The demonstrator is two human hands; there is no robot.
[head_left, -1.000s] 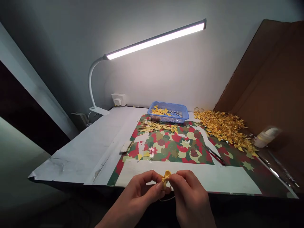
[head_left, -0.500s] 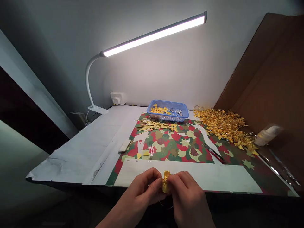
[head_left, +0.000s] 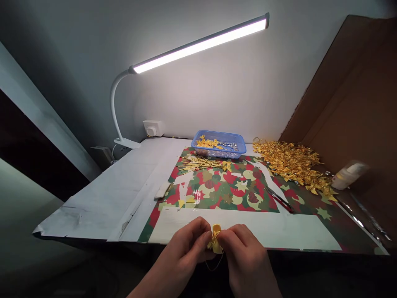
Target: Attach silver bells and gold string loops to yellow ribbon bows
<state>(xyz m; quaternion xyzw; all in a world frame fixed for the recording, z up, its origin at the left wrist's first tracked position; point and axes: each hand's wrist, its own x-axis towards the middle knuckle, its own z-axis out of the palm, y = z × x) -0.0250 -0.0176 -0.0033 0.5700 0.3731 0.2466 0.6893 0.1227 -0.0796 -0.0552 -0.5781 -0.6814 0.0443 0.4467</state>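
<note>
A yellow ribbon bow (head_left: 216,239) is held upright between my two hands at the table's front edge. My left hand (head_left: 190,245) pinches its left side with thumb and forefinger. From the right, my right hand (head_left: 243,250) grips the bow near its gathered middle. A thin cord (head_left: 213,270) hangs in a loop below the bow, between the hands; where its ends go is hidden by my fingers. Behind the hands lies a strip of white paper (head_left: 279,225) on a red and green patterned sheet (head_left: 223,188).
A blue basket (head_left: 218,155) holds yellow bows and silvery beads. Gold ties (head_left: 198,163) lie before it. Toward the right are a heap of gold bows (head_left: 291,161), dark tweezers or scissors (head_left: 281,200) and a white bottle (head_left: 347,176). A lamp (head_left: 201,44) lights the table.
The bow has turned slightly, its lower part spreading more into view. The cord loop beneath it shows more clearly. Both hands stay nearly in place.
</note>
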